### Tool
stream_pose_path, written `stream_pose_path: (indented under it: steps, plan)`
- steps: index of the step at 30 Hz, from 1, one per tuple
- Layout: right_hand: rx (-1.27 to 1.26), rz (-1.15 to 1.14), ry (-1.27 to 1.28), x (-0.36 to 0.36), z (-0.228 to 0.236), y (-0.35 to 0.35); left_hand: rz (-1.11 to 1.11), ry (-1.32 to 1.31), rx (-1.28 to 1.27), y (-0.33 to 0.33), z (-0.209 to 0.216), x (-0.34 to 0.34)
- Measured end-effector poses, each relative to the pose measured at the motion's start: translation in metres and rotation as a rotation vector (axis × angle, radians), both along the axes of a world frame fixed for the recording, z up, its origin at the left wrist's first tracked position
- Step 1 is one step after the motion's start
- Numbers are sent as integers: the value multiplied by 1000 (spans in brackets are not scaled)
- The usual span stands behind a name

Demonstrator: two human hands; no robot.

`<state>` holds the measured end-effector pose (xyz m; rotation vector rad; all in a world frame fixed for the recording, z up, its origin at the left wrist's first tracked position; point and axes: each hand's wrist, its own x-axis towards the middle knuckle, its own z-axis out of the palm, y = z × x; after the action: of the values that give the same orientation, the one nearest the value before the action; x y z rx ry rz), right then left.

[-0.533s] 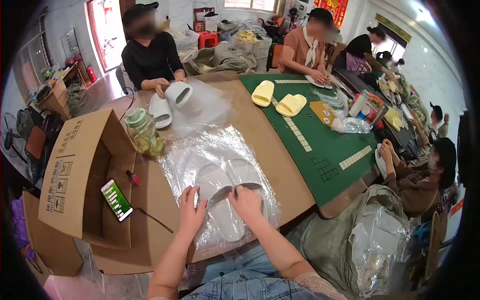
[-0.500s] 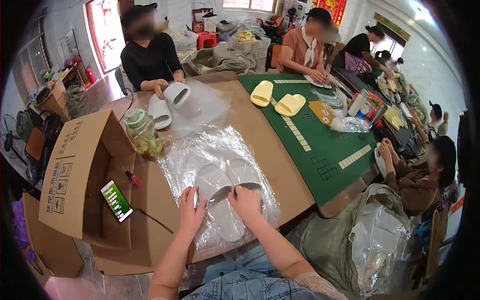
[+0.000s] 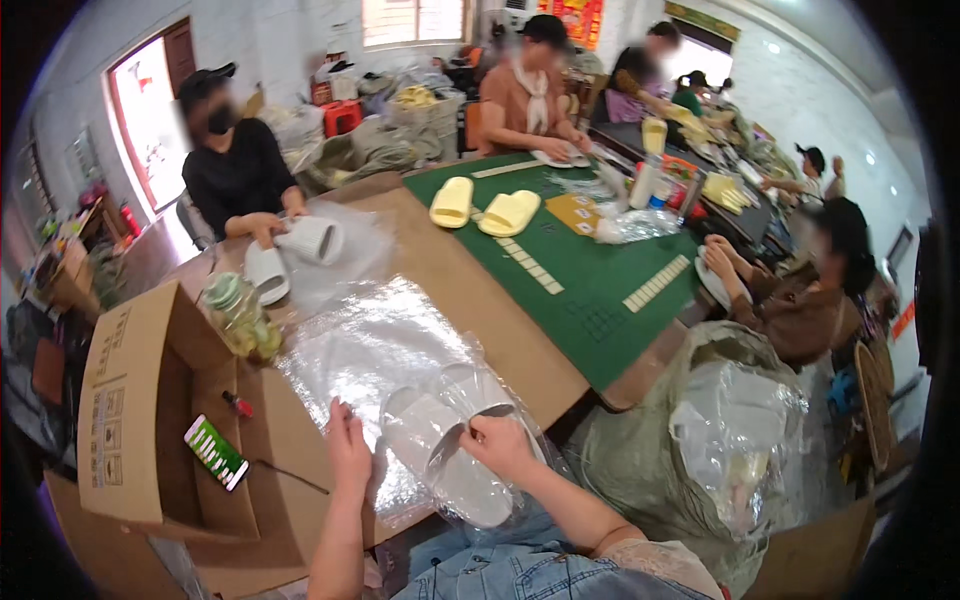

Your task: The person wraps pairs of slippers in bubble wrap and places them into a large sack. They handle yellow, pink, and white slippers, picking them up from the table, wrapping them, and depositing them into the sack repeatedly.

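Observation:
A pair of light grey slide slippers (image 3: 478,490) lies inside a clear plastic bag at the front edge of the table. My right hand (image 3: 502,446) is closed on this bagged pair, its fingers curled by the slipper straps. Left of the slippers, my left hand (image 3: 347,446) is raised with its fingers stretched out and holds nothing that I can see. Beneath and beyond the pair spreads a stack of shiny clear plastic bags (image 3: 345,345).
An open cardboard box (image 3: 140,420), a phone (image 3: 216,453) and a glass jar (image 3: 240,318) stand on the left. Yellow slippers (image 3: 508,213) rest on the green mat (image 3: 560,330). A big sack (image 3: 640,440) sits at right. Co-workers surround the table, several handling slippers.
The bagged slippers have come toward me and to the right, to the table's front edge, with my right hand. My left hand has left them. The view has shifted to the right.

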<state>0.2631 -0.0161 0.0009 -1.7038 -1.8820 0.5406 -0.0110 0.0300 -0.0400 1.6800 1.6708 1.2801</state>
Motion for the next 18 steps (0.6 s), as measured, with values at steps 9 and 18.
stream_pose_path:
  steps: [9,18]
  plan:
    - [546,-196,-246,106,172,-98,-77,-113,-14,-4,-3,-4]
    - [-72,-647,-721,308,298,-207,-115,216,-22,-4,-1,-1]
